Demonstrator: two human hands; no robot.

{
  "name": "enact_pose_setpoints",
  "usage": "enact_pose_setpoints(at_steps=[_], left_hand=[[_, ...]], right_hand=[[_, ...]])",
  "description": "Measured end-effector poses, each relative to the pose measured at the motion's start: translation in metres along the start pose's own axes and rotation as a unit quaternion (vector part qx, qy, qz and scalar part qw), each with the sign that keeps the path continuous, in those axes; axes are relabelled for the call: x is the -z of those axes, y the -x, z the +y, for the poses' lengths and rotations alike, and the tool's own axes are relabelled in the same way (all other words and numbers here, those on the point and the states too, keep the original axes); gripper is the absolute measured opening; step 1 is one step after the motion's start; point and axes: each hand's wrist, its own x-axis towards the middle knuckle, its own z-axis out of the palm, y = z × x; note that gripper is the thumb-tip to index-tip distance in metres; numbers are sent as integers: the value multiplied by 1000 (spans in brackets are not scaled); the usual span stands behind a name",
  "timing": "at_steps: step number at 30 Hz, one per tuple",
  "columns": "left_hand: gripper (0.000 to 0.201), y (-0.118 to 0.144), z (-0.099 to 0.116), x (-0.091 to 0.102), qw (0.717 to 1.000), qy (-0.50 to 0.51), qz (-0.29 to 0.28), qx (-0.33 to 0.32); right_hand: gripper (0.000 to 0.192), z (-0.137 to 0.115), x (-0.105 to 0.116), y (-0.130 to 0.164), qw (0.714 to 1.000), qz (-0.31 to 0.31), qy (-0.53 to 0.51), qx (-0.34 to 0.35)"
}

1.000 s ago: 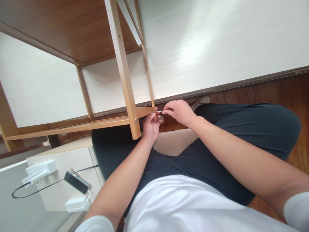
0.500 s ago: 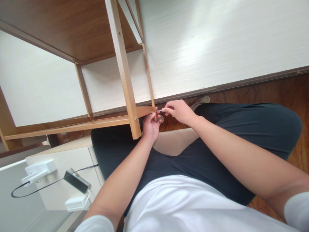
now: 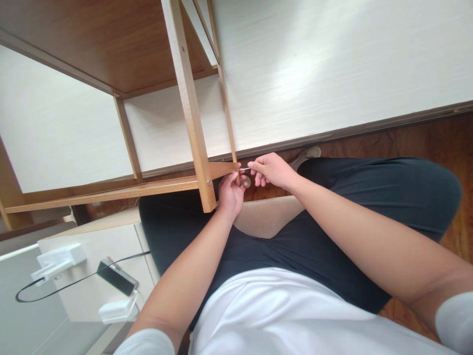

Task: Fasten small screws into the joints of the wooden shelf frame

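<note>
A wooden shelf frame lies on its side before me, its lower rail running left. My left hand grips the end of that rail where it meets a thin back leg. My right hand pinches a small silver screw with its fingertips and holds it against the rail's end. A small round part shows just below the screw, between the two hands.
I sit cross-legged on a dark wood floor beside a white wall. At the lower left stands a white cabinet with a phone, a black cable and white chargers.
My right hand has crept a little to the left, toward the rail's end, with the screw. My left hand has stayed where it was.
</note>
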Motion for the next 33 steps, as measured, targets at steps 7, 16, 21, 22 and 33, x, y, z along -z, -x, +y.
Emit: enact_pose_setpoints(at_steps=[7,16,21,22,33], left_hand=[[35,1,1,-1,1000,0,3,3],[28,1,1,-1,1000,-8,3,2],[32,0,1,1,1000,-17,-2,2],[32,0,1,1,1000,-17,-4,2],[32,0,1,1,1000,-12,-4,2]], right_hand=[[42,-2,0,1,999,7,-23,-25],[21,-8,11,7,963,50,239,118],[19,-13,14,10,916,63,360,164],[18,-13,15,9,911,60,372,169],[16,-15,14,9,891,51,409,192]])
